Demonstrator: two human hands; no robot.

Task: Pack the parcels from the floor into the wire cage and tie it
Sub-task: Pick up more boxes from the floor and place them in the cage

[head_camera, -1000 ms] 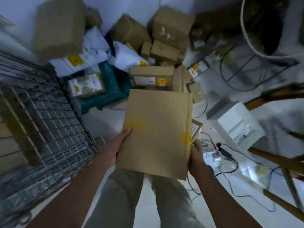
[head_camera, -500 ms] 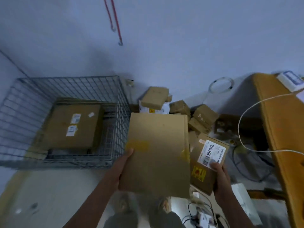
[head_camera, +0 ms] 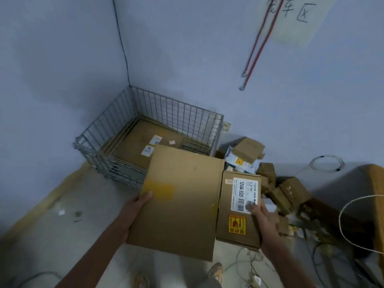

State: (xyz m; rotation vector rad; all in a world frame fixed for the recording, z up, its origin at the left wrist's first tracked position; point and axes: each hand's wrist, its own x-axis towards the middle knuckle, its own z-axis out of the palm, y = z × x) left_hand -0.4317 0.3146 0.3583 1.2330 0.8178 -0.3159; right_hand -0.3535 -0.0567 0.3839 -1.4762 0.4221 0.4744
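Note:
I hold two cardboard parcels in front of me. My left hand grips the left edge of a large flat brown box, thumb on its top. My right hand holds a smaller box with a white label and a yellow sticker, thumb pressed on the label. The wire cage stands in the room's corner just beyond the big box; a large brown parcel with white labels lies flat inside it. More parcels are heaped on the floor to the right of the cage.
Walls close in behind and left of the cage. Red cords hang on the right wall. A wooden table edge with a white cable is at the far right. Tangled wires lie near my feet.
My view has swung from the parcel pile to the corner cage. I have lifted both boxes and carried them towards the cage; the small box now shows in my right hand.

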